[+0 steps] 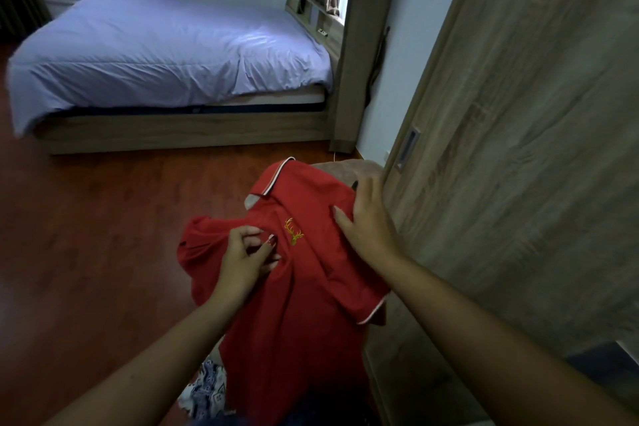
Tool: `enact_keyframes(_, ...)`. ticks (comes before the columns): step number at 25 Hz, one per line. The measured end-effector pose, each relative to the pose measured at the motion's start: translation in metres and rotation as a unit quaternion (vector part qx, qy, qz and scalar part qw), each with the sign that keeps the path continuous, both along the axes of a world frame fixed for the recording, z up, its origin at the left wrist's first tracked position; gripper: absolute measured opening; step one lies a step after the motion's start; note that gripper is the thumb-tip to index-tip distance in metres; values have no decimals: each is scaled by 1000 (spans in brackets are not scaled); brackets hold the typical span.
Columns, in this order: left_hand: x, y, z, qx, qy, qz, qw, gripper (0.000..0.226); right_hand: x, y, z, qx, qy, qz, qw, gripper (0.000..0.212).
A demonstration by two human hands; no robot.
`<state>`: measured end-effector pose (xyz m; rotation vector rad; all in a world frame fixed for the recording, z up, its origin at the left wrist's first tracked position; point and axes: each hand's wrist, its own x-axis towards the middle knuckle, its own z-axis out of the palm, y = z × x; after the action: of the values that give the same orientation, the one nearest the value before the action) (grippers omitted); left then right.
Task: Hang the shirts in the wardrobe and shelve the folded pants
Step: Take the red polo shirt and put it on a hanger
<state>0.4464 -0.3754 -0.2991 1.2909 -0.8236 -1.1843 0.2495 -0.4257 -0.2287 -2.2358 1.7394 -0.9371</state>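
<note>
Left hand (247,254): grip pinches the front placket of the red polo shirt with a gold embroidered stag emblem (301,273), fingertips pressed together on the fabric just left of the emblem. Right hand (368,218): fingers spread, palm flat on the shirt's shoulder near the white-trimmed collar; whether it closes on cloth, cannot tell.

Shirt held up in front of the body, collar away from the camera, hem hanging down and out of the frame's bottom edge. One white-edged sleeve droops at right, close to the wood-grain wardrobe sliding door (525,149).

Below the shirt, a patterned blue-and-white cloth (204,387) shows, partly hidden.

Left and ahead: open reddish-brown wooden floor (103,218), clear up to the wooden-framed bed with pale lilac cover (166,52).
</note>
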Motion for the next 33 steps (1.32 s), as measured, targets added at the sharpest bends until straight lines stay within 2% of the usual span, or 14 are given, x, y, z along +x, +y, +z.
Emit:
enact_keyframes(2, -3, 1, 4, 1, 9, 10, 1000, 33, 10, -14, 4, 24, 7, -1, 1000, 47)
enact_keyframes(5, -2, 3, 7, 2, 16, -1, 1000, 35, 15, -27, 10, -8, 15, 5, 1000, 18)
enact_keyframes(7, -2, 4, 11, -2, 12, -16, 1000, 33, 12, -26, 18, -10, -88, 10, 996, 15)
enact_keyframes(9, -4, 6, 16, -13, 12, -40, 999, 25, 7, -17, 33, 58, -213, 4, 975, 16)
enact_keyframes(11, -6, 8, 22, -25, 14, -90, 995, 13, -4, -3, 53, 102, -293, 2, 951, 12)
enact_keyframes(14, -16, 12, 36, -47, 16, -207, 977, 46, -34, 33, 98, 119, -341, 70, 930, 17)
enact_keyframes(16, -32, 16, 58, -122, -45, -213, 968, 45, -63, 65, 133, 109, -379, 123, 911, 21)
enact_keyframes(17, -43, 17, 72, -176, -105, -197, 959, 38, -79, 81, 150, 105, -405, 146, 896, 21)
enact_keyframes(19, -78, 29, 107, -293, -209, -192, 913, 26, -112, 118, 186, 83, -438, 172, 879, 20)
enact_keyframes(22, -151, 63, 137, -416, -240, -281, 831, 31, -157, 168, 225, 10, -427, 154, 891, 20)
enact_keyframes(25, -223, 91, 132, -463, -280, -319, 778, 44, -200, 220, 254, -61, -401, 122, 906, 19)
enact_keyframes(31, -333, 139, 122, -523, -287, -423, 682, 33, -291, 333, 291, -198, -343, -4, 918, 18)
enact_keyframes(32, -346, 146, 126, -522, -286, -424, 682, 34, -305, 348, 292, -211, -330, -29, 920, 19)
enact_keyframes(33, -358, 151, 134, -517, -276, -414, 696, 36, -319, 363, 291, -223, -308, -61, 923, 20)
